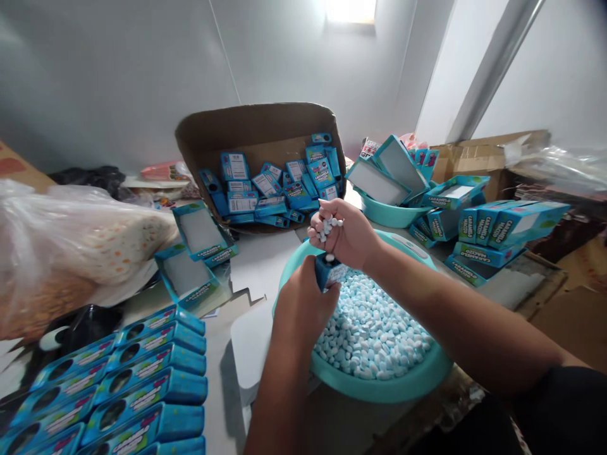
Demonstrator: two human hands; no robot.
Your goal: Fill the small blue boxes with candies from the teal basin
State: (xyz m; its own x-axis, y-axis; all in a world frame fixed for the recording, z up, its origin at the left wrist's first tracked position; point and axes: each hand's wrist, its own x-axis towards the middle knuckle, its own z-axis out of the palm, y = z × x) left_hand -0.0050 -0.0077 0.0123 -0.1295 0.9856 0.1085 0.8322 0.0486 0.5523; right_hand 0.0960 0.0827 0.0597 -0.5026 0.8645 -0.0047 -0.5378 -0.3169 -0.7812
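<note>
Your left hand [303,303] grips the light, crushable small blue carton [328,272] by its sides over the near teal basin [379,388], while your right hand [344,237] cups small, smooth, roll-prone candies [328,227] just above its mouth.

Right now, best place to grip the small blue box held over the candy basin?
Grip the small blue box by its side walls below the open top, coming from the left as the left hand does. It stands upright, mouth up under the right hand, so the top stays clear.
</note>
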